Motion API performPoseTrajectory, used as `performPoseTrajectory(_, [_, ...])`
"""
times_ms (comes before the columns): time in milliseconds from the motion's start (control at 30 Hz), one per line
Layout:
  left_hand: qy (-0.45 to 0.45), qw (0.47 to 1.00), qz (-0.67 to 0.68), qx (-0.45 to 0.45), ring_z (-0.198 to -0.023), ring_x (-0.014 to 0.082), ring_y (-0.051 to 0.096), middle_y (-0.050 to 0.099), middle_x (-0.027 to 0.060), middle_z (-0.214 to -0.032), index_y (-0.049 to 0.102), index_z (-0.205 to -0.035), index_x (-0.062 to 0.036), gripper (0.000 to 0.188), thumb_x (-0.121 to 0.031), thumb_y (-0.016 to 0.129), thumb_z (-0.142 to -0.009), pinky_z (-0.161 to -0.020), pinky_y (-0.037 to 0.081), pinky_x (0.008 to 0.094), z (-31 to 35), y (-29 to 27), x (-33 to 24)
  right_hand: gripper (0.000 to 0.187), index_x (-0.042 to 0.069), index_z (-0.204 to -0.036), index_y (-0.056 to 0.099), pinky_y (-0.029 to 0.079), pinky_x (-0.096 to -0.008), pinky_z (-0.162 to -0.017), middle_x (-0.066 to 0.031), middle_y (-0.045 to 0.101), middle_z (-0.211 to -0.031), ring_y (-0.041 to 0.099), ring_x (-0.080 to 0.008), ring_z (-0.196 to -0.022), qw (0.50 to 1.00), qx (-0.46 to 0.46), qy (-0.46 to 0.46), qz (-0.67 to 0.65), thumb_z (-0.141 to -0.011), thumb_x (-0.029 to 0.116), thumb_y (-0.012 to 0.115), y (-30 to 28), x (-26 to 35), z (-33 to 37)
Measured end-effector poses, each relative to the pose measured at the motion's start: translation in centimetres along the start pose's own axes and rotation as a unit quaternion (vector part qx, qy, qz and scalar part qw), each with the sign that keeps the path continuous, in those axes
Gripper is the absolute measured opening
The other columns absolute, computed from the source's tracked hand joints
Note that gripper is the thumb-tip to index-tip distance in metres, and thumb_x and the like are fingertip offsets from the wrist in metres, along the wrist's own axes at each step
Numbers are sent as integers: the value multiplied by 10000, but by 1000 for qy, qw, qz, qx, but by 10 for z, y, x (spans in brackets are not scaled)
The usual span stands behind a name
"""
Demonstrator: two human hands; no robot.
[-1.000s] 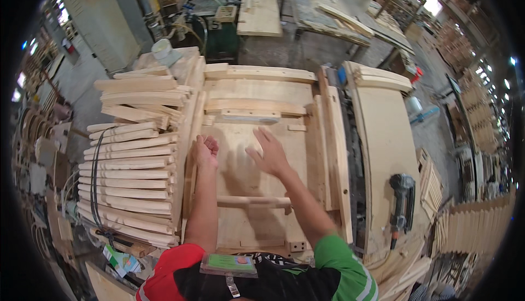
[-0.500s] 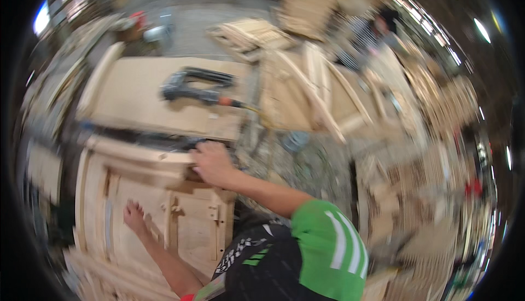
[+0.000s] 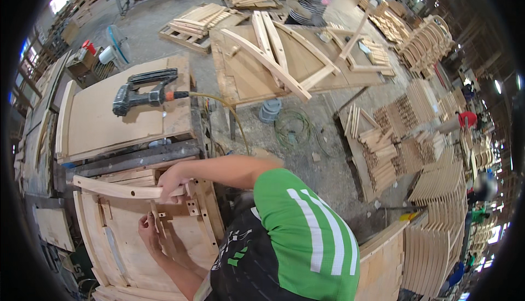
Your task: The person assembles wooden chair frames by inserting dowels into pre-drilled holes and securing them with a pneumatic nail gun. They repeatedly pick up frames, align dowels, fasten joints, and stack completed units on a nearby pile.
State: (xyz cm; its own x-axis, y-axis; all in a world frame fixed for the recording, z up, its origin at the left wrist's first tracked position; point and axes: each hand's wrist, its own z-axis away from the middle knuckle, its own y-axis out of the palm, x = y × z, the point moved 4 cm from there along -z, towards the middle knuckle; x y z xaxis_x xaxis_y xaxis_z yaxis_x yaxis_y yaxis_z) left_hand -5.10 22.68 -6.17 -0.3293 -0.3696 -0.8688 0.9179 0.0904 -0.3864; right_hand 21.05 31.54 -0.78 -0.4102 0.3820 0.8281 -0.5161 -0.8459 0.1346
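A curved wooden rail (image 3: 117, 189) with drilled holes lies across the far side of a pale wooden work surface (image 3: 191, 241). My right hand (image 3: 173, 180) reaches over its right end, with the fingers closed round it. Just nearer, my left hand (image 3: 149, 232) has its fingers curled beside a narrow upright wood strip (image 3: 155, 213); what they pinch, if anything, I cannot make out. Small drilled blocks (image 3: 192, 207) sit on the surface below my right hand. Behind the rail rest several straight wooden pieces (image 3: 134, 177).
A black nail gun (image 3: 145, 94) with a yellowish hose (image 3: 232, 112) lies on the board-topped table (image 3: 104, 128) ahead. Curved wooden parts (image 3: 268, 63) cover another table, where a person in stripes (image 3: 306, 0) stands. A grey bucket (image 3: 270, 110) and coiled hose (image 3: 292, 131) are on the floor.
The view has steadied and shifted. My right hand has come nearer, onto the rail's right end. My left hand has moved rightward, closer to the right hand and the wood strip.
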Motion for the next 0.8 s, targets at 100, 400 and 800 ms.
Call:
performPoseTrajectory(100, [2, 999, -38, -6, -788, 109, 597, 651, 58, -901, 626, -1258, 25, 517, -399, 776, -1003, -640, 476, 248, 7, 6, -9, 364, -22, -1103, 705, 599, -420, -596, -163, 749, -884, 720, -252, -681, 999, -5, 2, -35, -923, 280, 797, 17, -4, -17])
performPoseTrajectory(400, [-50, 997, 61, -8, -726, 108, 621, 698, 69, -888, 593, -1214, 27, 448, -321, 776, -1000, -586, 487, 241, 35, 19, 6, 393, 3, -1002, 771, 599, -483, -795, -252, 763, -947, 753, -417, -905, 887, -296, -97, 342, -745, 296, 818, 14, -17, -8])
performPoseTrajectory(800, [-92, 994, -32, -50, -758, 148, 701, 766, 95, -856, 724, -915, -32, 304, -328, 787, -885, -695, 575, 323, 54, 8, -22, 442, 4, -1142, 583, 548, -594, -853, -299, 733, -1005, 713, -494, -974, 840, -290, -36, 457, -962, 394, 688, 18, -8, 24])
